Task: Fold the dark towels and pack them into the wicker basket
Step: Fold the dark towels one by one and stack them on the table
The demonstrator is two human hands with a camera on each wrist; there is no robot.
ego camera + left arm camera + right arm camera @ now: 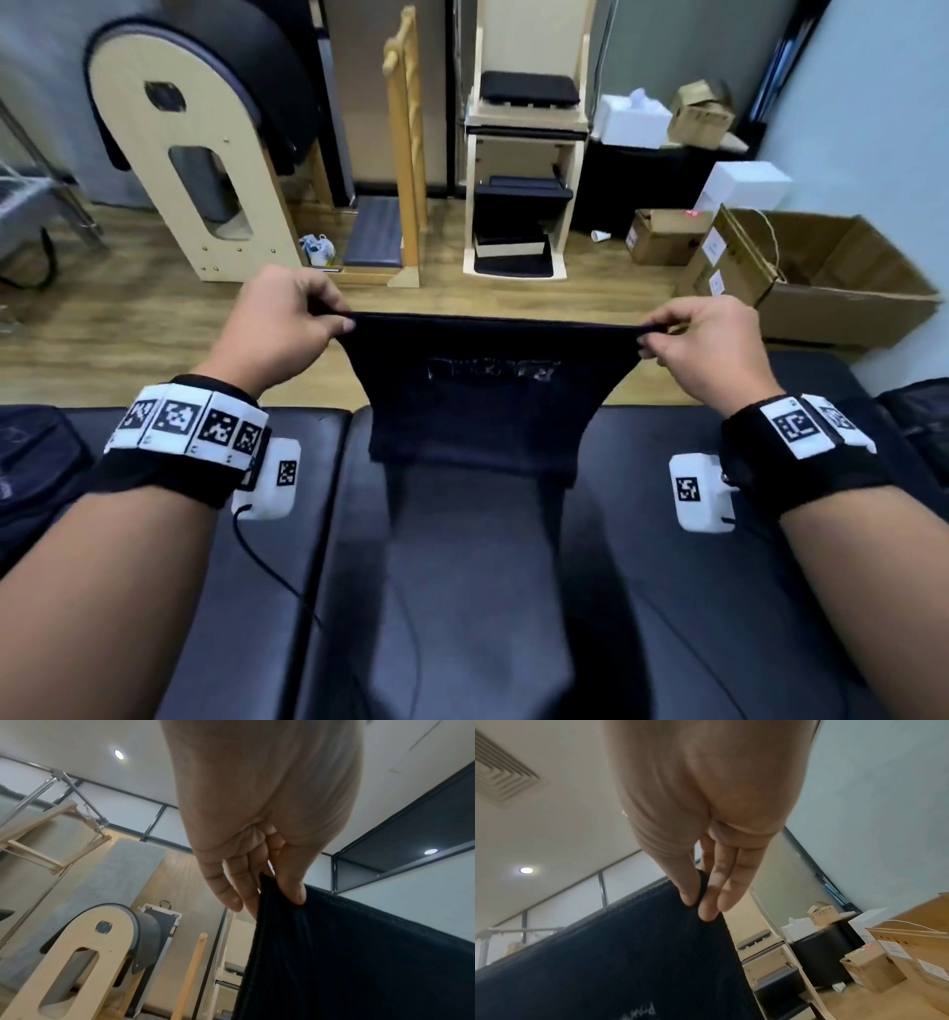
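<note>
One dark navy terry towel [480, 395] is in hand, and we judge the fold only begun. We hold it up by its top edge over the black padded bench [477, 591], its lower hem hanging just above or brushing the padding; the head view does not let us tell which. No wicker basket shows in any view, so packing is all still ahead, and we cannot say how many towels are already done. A dark heap at the far left of the bench [36, 462] may be more towels, though it is too dim to be sure.

Left hand [287, 321]: thumb and curled fingers pinch the left top corner; the left wrist view shows the thumb [293, 888] pressed on the cloth, fingers together behind. Right hand [706, 342]: same pinch on the right corner, thumb [685, 890] in front, fingers close together behind.

Towel appearance: top edge taut and straight between our hands, cloth hanging flat, sides narrowing downward, pale embroidered lettering [493, 369] below the edge, unreadable.
</note>
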